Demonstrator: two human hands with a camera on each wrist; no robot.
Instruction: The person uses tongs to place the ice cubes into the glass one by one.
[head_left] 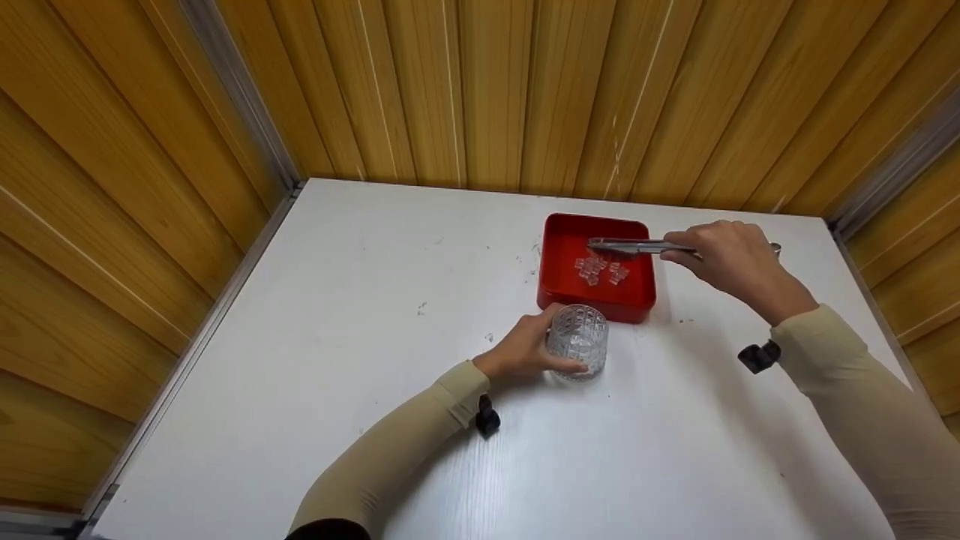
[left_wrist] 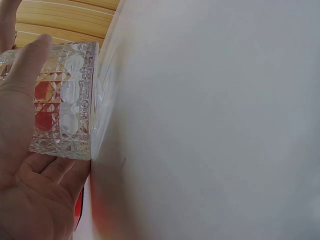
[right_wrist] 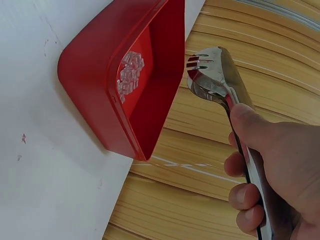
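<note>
A clear cut-glass tumbler stands upright on the white table, right by the near side of a red square box. My left hand grips the tumbler from the left, its thumb across the near side; in the left wrist view the fingers wrap the opposite side. With my right hand I hold metal tongs over the box. In the right wrist view the tong heads lie close together above the rim, nothing visible between them. Several clear ice-like cubes lie on the box floor.
The white table backs onto a wood-panelled wall, with more panelling at left and right. Small dark marks dot the tabletop. A black wrist device sits at each cuff.
</note>
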